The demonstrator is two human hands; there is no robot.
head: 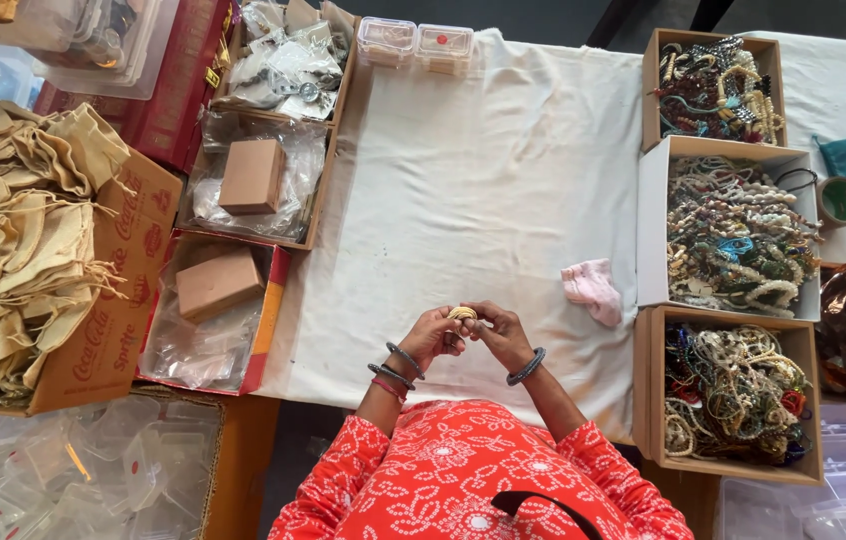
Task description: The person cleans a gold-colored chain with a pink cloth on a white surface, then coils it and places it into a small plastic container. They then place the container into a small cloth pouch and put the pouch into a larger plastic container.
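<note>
Both my hands meet over a cream cloth (463,180) near the table's front edge. Between their fingertips they hold a small beige beaded ring, probably a bracelet (462,313). My left hand (430,340) grips it from the left, and my right hand (500,337) grips it from the right. Dark bangles sit on both wrists, and my sleeves are orange with a white print. A pink folded cloth (593,290) lies on the cream cloth just right of my right hand.
Three open cardboard boxes (649,240) heaped with beaded jewellery line the right side. On the left are boxes with plastic bags and small brown cartons (251,176), a pile of beige drawstring pouches (13,230), and clear plastic cases (93,470). Two small clear cases (415,44) stand at the far edge.
</note>
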